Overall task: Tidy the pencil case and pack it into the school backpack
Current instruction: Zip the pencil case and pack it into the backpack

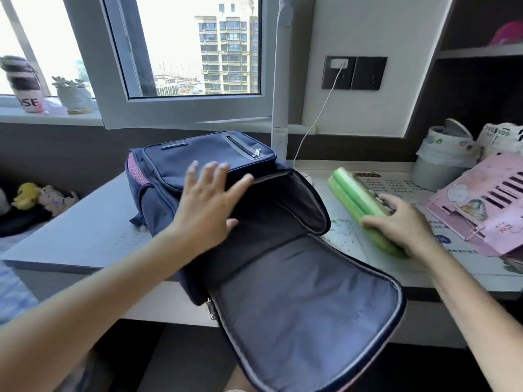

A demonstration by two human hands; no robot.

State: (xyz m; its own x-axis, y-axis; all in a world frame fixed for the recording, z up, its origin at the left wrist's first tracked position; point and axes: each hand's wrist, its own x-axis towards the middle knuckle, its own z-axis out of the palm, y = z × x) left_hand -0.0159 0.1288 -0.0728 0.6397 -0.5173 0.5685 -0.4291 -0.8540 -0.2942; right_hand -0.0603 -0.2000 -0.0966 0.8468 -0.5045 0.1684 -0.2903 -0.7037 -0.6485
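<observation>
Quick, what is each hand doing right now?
Left hand: open, fingers straight, resting on the backpack.
Right hand: closed around the green pencil case.

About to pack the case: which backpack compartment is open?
The big main compartment, its flap folded down; the small front pocket is zipped shut.

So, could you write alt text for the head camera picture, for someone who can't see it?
A person's right hand grips a green pencil case beside an open navy backpack on a desk. The left hand lies flat on the backpack's top, fingers straight.
</observation>
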